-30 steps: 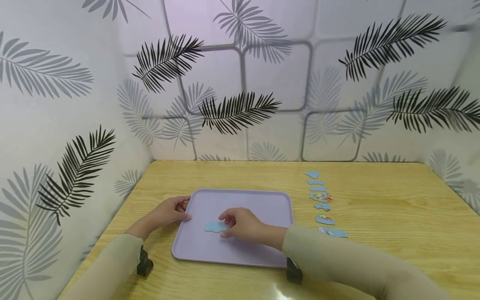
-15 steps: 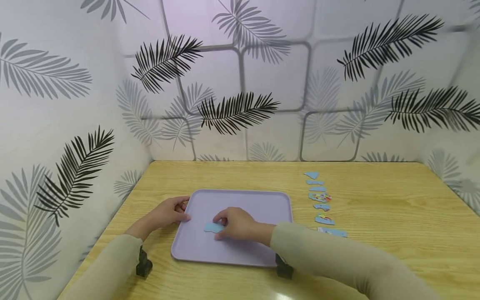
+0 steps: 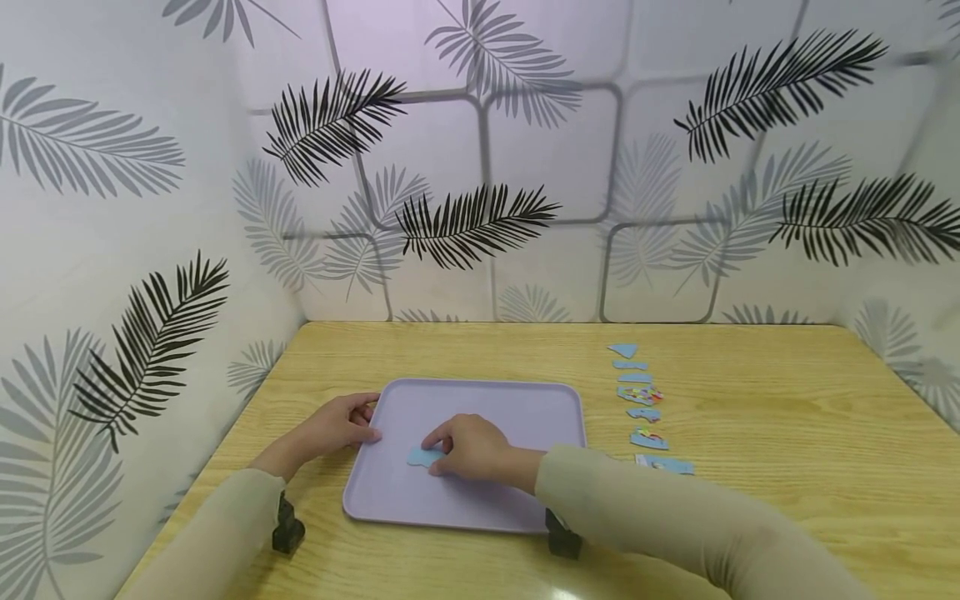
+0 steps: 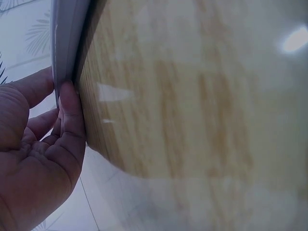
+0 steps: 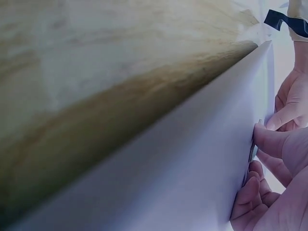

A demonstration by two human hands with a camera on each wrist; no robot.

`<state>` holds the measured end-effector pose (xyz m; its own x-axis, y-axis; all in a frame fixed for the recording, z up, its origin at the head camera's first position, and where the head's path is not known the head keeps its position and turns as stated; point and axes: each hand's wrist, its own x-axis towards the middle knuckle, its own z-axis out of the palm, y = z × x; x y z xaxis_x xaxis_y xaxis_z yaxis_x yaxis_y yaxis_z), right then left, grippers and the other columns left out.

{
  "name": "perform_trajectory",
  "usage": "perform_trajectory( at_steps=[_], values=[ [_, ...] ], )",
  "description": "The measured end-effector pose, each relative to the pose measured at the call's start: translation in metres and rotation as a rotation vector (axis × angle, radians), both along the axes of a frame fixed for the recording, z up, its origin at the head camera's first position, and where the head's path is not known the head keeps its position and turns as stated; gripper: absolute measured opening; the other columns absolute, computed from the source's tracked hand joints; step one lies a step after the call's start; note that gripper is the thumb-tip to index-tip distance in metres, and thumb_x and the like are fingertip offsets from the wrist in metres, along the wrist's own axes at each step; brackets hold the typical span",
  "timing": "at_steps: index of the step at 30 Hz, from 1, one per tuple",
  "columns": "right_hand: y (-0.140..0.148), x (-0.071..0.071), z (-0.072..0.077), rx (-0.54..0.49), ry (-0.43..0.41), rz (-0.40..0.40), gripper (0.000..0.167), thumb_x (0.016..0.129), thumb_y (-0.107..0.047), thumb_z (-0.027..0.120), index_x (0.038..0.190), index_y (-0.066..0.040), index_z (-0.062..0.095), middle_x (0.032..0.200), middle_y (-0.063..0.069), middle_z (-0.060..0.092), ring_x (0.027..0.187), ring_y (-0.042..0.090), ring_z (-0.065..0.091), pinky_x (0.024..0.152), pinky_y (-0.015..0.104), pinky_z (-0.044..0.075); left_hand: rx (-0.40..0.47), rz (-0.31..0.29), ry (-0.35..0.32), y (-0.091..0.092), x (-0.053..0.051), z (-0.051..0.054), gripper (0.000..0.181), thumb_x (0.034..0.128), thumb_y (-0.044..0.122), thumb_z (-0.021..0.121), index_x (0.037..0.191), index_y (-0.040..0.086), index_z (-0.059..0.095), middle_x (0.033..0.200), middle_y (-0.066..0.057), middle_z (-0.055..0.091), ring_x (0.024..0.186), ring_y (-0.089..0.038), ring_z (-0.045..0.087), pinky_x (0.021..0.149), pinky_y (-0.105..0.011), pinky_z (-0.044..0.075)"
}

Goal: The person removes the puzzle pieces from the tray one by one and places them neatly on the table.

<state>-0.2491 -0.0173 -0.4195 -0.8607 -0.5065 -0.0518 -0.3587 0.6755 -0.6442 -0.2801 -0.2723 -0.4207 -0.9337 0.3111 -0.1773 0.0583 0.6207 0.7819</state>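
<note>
On the lilac tray [image 3: 510,508] lies a flat light blue puzzle piece [image 3: 422,457] with a wavy edge. My right hand [image 3: 474,447] pinches it between thumb and fingers, covering its right end. In the right wrist view the piece [image 5: 252,149] is a thin edge-on sliver between the thumb and fingers of the right hand [image 5: 284,183]. My left hand [image 3: 335,427] holds the tray's left rim, thumb on the rim. The left wrist view shows the left hand [image 4: 43,144] with thumb and fingers on both sides of the tray edge [image 4: 67,38].
Right of the tray, several blue puzzle pieces stand in a column on the wooden table [image 3: 787,433], among them a triangular piece [image 3: 624,350], a multicoloured piece [image 3: 640,394] and a larger piece [image 3: 666,464]. A leaf-patterned wall [image 3: 555,275] closes off the back and sides.
My right hand has moved left over the tray and taken hold of the light blue piece, which has shifted slightly left. The left hand keeps its place on the rim.
</note>
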Motion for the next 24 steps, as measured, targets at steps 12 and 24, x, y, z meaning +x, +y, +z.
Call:
perform_trajectory(
  at_steps=[12,24],
  values=[
    [-0.0015,0.0037,0.0044,0.051,-0.009,0.021,0.025,0.081,-0.016,0.080,0.105,-0.020,0.075,0.076,-0.005,0.054,0.070,0.011,0.048,0.062,0.026,0.039,0.002,0.005,-0.004,-0.0001,-0.0006,-0.0007,0.064,0.0875,0.003,0.071,0.142,-0.008,0.039,0.097,-0.011,0.053,0.081,-0.019,0.050,0.063,-0.028,0.048],
    [0.0019,0.0039,0.0036,-0.006,-0.022,0.038,0.021,0.081,-0.012,0.079,0.101,-0.016,0.073,0.088,-0.004,0.058,0.082,0.012,0.051,0.077,0.031,0.043,-0.014,0.008,0.001,0.0000,-0.0003,0.0005,0.063,0.0877,0.005,0.071,0.142,-0.007,0.040,0.096,-0.011,0.052,0.081,-0.020,0.050,0.062,-0.028,0.047]
  ],
)
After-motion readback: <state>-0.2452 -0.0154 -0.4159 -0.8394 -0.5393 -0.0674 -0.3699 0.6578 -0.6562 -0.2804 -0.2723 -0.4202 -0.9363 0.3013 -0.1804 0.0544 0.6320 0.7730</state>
